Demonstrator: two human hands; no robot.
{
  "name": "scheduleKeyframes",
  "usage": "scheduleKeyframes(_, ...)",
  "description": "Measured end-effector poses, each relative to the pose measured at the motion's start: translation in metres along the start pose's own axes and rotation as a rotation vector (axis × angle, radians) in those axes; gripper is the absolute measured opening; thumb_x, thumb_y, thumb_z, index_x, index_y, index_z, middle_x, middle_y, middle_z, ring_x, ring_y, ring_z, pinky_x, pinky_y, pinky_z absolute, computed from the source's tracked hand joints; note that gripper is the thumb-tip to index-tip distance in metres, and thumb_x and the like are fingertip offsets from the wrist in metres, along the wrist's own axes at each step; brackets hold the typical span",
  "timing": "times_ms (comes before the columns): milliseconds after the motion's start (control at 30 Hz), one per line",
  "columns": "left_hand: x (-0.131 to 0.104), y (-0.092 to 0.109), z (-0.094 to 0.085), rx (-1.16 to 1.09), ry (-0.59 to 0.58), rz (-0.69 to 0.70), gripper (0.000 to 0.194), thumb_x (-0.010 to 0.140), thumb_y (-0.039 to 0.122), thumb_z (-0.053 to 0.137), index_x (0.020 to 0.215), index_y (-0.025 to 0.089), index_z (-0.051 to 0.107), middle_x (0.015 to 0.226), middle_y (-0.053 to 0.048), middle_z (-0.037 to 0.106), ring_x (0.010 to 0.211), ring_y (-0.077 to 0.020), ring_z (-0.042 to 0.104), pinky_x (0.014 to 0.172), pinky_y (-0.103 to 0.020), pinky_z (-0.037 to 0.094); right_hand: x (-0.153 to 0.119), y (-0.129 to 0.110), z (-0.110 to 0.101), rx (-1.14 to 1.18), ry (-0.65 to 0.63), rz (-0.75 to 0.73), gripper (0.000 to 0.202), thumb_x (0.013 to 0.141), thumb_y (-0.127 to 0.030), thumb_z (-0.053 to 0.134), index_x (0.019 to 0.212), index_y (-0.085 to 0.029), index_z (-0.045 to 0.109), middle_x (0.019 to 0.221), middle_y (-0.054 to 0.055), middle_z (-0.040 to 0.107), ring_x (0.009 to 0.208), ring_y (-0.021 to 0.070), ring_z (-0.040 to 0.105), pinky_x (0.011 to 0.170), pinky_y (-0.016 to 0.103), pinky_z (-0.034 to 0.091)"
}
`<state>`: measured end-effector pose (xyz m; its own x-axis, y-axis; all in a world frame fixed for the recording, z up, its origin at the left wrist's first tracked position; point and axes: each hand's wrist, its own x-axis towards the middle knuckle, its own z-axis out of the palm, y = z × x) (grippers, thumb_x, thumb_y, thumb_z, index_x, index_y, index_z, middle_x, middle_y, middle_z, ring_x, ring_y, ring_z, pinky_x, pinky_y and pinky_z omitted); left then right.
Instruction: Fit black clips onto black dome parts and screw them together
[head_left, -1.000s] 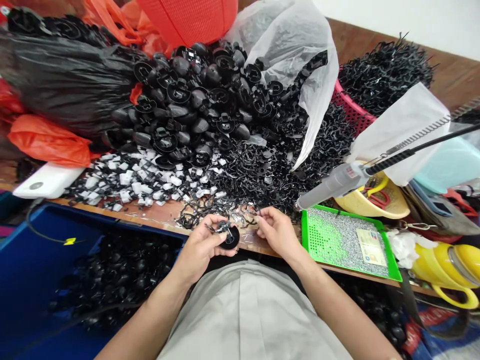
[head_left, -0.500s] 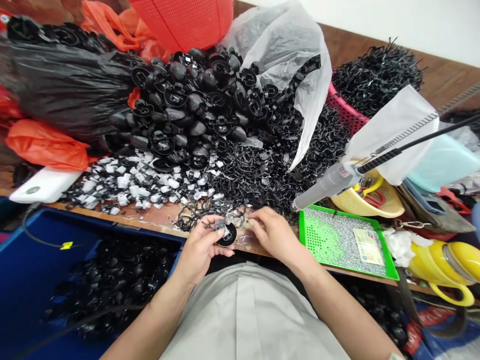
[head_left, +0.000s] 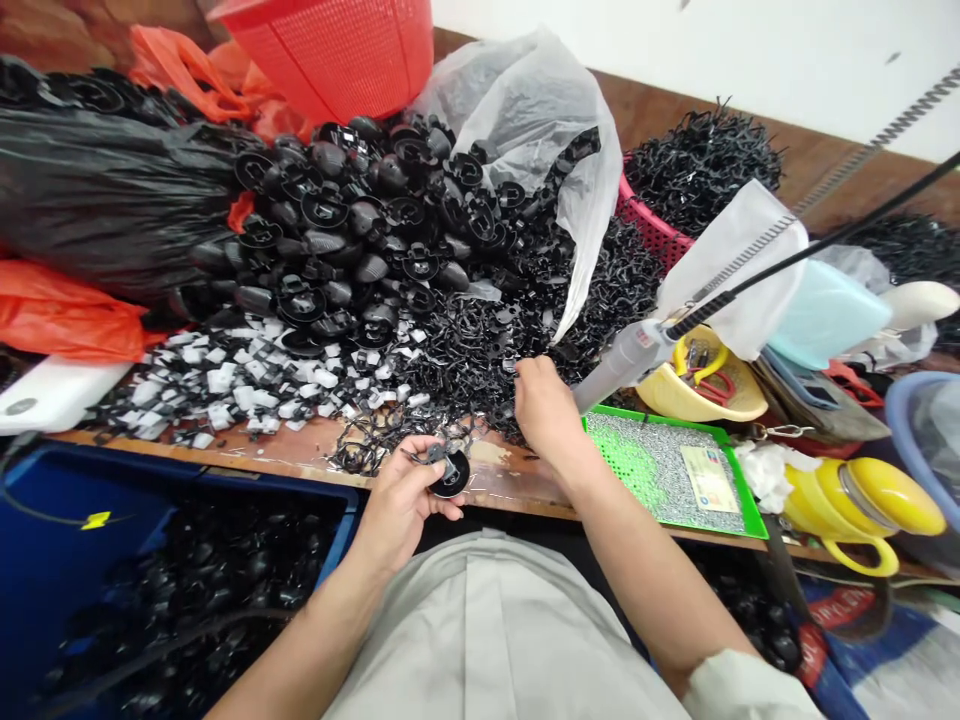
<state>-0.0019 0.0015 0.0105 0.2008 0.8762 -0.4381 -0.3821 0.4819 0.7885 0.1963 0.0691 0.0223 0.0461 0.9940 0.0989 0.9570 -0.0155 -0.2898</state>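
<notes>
My left hand point(head_left: 405, 500) grips a round black plastic part point(head_left: 452, 473) with its dished side up, close above the table's front edge. Small fittings sit on top of that part, too small to make out. My right hand point(head_left: 546, 405) is at the right edge of a pile of small black clips point(head_left: 480, 345), its fingers bent together; what they hold, if anything, is hidden. Left of the clips lie white-and-black small pieces point(head_left: 247, 375). Thin black rings point(head_left: 360, 440) lie near my left hand.
Black domed parts point(head_left: 360, 220) are heaped behind. A grey power screwdriver point(head_left: 619, 365) hangs beside my right hand, above a green tray point(head_left: 750, 490) of screws. A blue bin point(head_left: 45, 500) stands front left, a yellow cup point(head_left: 825, 495) front right.
My right hand has moved away from the round part, forward and right to the clip pile. My left hand still holds the part. The view has shifted to the right.
</notes>
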Motion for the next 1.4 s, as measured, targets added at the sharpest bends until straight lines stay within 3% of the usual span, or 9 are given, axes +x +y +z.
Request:
scheduleKeyframes(133,-0.002,-0.002,0.003,0.097,0.018,0.075,0.032,0.075,0.026,0.068,0.101,0.021,0.050,0.083,0.000,0.063,0.058,-0.0142,0.063,0.050,-0.027,0.054,0.021,-0.019,-0.014,-0.066,-0.071,0.015,0.024,0.093,-0.012,0.037,0.101,-0.015,0.059,0.101,0.013,0.061,0.085,0.0221,0.064,0.075,0.034,0.048)
scheduleKeyframes(267,-0.006,-0.001,-0.001,0.283,0.038,0.326,0.027,0.079,0.024,0.067,0.103,0.020,0.057,0.114,-0.009,0.064,0.103,-0.0212,0.063,0.088,-0.034,0.052,0.000,-0.025,-0.025,0.199,-0.018,-0.151,0.014,0.091,-0.021,0.048,0.093,-0.019,0.061,0.097,0.007,0.065,0.086,0.0192,0.062,0.075,0.030,0.046)
scheduleKeyframes(367,-0.005,0.001,-0.001,0.427,-0.031,0.478,0.024,0.081,0.020,0.063,0.105,0.021,0.062,0.139,-0.011,0.052,0.131,-0.0246,0.045,0.110,-0.038,0.032,-0.018,-0.023,-0.020,0.619,-0.299,-0.195,0.006,0.083,-0.020,0.056,0.081,-0.019,0.061,0.075,0.000,0.064,0.066,0.0132,0.058,0.060,0.024,0.043)
scheduleKeyframes(467,0.000,-0.001,-0.002,0.514,-0.117,0.480,0.023,0.084,0.019,0.059,0.107,0.022,0.062,0.133,-0.010,0.056,0.125,-0.0234,0.048,0.109,-0.037,0.032,-0.031,-0.021,-0.006,1.054,-0.481,-0.047,0.008,0.081,-0.026,0.060,0.081,-0.018,0.059,0.067,-0.003,0.060,0.056,0.0096,0.053,0.054,0.021,0.042)
scheduleKeyframes(567,0.007,-0.009,-0.005,0.430,-0.098,0.399,0.020,0.085,0.022,0.060,0.105,0.022,0.060,0.106,-0.006,0.062,0.100,-0.0193,0.056,0.093,-0.031,0.042,-0.044,-0.022,0.008,1.248,-0.358,0.072,0.021,0.081,-0.036,0.065,0.089,-0.018,0.060,0.072,-0.002,0.062,0.061,0.0100,0.055,0.059,0.022,0.046)
scheduleKeyframes(733,0.015,-0.018,-0.004,0.198,0.002,0.253,0.022,0.078,0.022,0.067,0.098,0.021,0.058,0.093,-0.001,0.061,0.088,-0.0157,0.054,0.083,-0.026,0.044,-0.069,-0.024,0.021,1.209,-0.208,0.082,0.029,0.088,-0.042,0.057,0.106,-0.020,0.062,0.087,0.003,0.066,0.068,0.0117,0.059,0.060,0.024,0.050)
scheduleKeyframes(1000,0.015,-0.014,0.004,0.181,0.068,0.197,0.024,0.076,0.022,0.067,0.098,0.020,0.057,0.090,0.000,0.063,0.080,-0.0135,0.056,0.075,-0.024,0.046,-0.083,-0.024,0.017,0.990,-0.029,-0.050,0.029,0.093,-0.031,0.050,0.119,-0.023,0.059,0.100,0.006,0.069,0.075,0.0148,0.064,0.069,0.029,0.054)
scheduleKeyframes(1167,0.014,-0.012,0.007,0.134,0.081,0.153,0.029,0.072,0.024,0.072,0.096,0.020,0.057,0.089,0.000,0.064,0.075,-0.0127,0.060,0.068,-0.024,0.051,-0.077,-0.018,0.017,0.787,0.112,-0.171,0.021,0.091,-0.024,0.051,0.106,-0.023,0.065,0.096,0.006,0.070,0.085,0.0184,0.065,0.079,0.033,0.053)
scheduleKeyframes(1400,0.008,-0.006,0.007,0.120,-0.012,0.067,0.042,0.075,0.032,0.071,0.108,0.022,0.048,0.090,-0.001,0.063,0.053,-0.0106,0.061,0.040,-0.021,0.049,-0.059,0.005,0.023,0.497,0.003,-0.151,0.025,0.092,-0.023,0.048,0.108,-0.018,0.067,0.101,0.011,0.065,0.094,0.0214,0.063,0.088,0.037,0.050)
